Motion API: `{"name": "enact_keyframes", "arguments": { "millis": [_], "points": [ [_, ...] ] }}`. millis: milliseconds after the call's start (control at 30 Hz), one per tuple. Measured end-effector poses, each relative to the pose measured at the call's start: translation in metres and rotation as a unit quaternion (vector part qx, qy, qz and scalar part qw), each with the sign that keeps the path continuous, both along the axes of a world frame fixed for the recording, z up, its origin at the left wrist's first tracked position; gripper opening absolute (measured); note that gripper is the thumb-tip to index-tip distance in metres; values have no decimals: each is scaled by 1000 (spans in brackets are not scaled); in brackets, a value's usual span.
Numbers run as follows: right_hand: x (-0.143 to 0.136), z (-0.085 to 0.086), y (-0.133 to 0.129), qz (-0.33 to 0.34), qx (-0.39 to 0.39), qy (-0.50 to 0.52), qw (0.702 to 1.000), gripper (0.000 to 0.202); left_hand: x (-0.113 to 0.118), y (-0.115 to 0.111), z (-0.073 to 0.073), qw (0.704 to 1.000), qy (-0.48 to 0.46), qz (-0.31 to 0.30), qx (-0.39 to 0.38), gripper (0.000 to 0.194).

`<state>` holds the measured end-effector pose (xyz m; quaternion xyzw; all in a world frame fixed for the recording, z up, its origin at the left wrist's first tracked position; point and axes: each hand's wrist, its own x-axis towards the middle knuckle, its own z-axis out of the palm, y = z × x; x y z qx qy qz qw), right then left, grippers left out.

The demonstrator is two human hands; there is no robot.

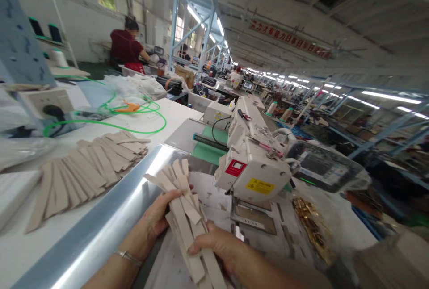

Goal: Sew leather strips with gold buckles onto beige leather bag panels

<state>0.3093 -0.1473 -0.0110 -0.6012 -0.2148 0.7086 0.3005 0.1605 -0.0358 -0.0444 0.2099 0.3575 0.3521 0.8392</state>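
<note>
A loose bundle of beige fabric strips (187, 222) is gripped between both hands in front of the sewing machine. My left hand (164, 211) is closed round the bundle's upper left side, thumb on top. Lower down, my right hand (214, 244) wraps the strips from the right with its thumb across them. Several strip ends fan out at the top. Just right of the hands stands the white sewing machine (254, 173), with a metal clamp frame (256, 219) on its bed. More beige strips (97, 168) lie spread in overlapping rows on the white table at left.
A shiny metal strip (100, 217) runs along the table edge. A green cord (140, 130) loops across the table behind the spread strips. At right are a bag of gold-coloured metal pieces (311, 226) and a plastic-covered control screen (325, 168). A person in dark red (127, 45) sits farther back.
</note>
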Motion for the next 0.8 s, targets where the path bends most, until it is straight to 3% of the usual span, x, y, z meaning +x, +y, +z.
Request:
{"name": "enact_keyframes", "arguments": {
  "millis": [167,467,633,800],
  "points": [
    [4,2,-14,27,-34,-35,998,62,-5,10,4,999,0,15,-30,19],
    [9,-5,-25,40,-22,-58,997,67,0,13,9,997,14,63,-39,10],
    [15,6,-42,49,16,5,999,62,-4,27,8,986,14,159,-38,10],
    [36,29,-68,101,20,-61,993,58,-19,47,3,965,26,262,-8,14]
  ]
}}
